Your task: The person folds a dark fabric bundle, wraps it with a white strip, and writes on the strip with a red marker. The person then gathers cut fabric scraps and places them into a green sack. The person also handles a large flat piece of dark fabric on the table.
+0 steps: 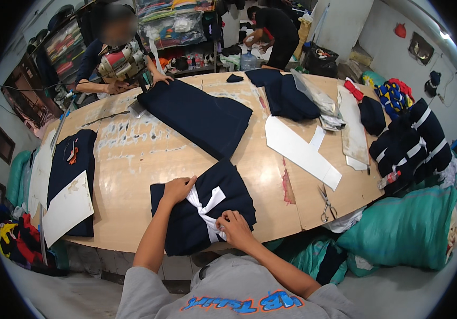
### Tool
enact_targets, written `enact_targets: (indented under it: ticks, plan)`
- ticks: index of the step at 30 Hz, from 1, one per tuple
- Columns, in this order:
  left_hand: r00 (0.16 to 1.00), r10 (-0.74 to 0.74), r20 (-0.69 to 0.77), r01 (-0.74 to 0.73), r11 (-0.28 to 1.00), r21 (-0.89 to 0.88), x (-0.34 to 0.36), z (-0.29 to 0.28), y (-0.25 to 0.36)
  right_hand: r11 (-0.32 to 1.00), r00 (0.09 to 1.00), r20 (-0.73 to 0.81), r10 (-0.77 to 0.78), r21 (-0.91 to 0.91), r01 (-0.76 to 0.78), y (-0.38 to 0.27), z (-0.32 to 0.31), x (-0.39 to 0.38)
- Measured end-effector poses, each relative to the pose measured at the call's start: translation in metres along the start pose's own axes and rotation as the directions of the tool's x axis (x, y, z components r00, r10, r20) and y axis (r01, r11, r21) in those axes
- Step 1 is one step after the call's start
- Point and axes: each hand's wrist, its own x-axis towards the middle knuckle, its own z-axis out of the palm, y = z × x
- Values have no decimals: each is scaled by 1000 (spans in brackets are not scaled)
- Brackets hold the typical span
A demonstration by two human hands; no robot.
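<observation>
A folded bundle of navy fabric (183,234) lies at the table's near edge in front of me. Around it runs a white cloth strip (203,210), crossed or knotted near the middle, with one loose end pointing up and right. My left hand (178,190) rests on the bundle's upper left, its fingers lying flat beside the strip's upper part. Lower on the right, my right hand (233,227) has curled fingers closed on the strip where it passes over the bundle. Whether the knot is tight cannot be seen.
Navy panels (202,114) reach across to a person working a cutting machine (122,61). White pattern pieces (302,151) and scissors (328,206) lie right; more navy fabric (71,159) lies left. Tied navy bundles (414,143) and a green sack (398,228) crowd the right edge.
</observation>
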Motion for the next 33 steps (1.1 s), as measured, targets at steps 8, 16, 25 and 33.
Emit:
enact_targets:
  ticks: [8,16,25,33]
  plan:
    - [936,-332,-120,322,942,-93,-78,3,-16,812,766,-283,577,303,-500,65,-37,-68]
    - [825,-544,-154,504,831,-234,-112,9,-26,380,632,679,373,509,-772,78,41,-72]
    - [733,-677,-67,602,692,-399,-162,11,-23,325,577,628,523,479,-816,79,89,34]
    - [806,-527,270,410,169,-896,-166,68,-120,337,596,620,510,493,-802,76,103,111]
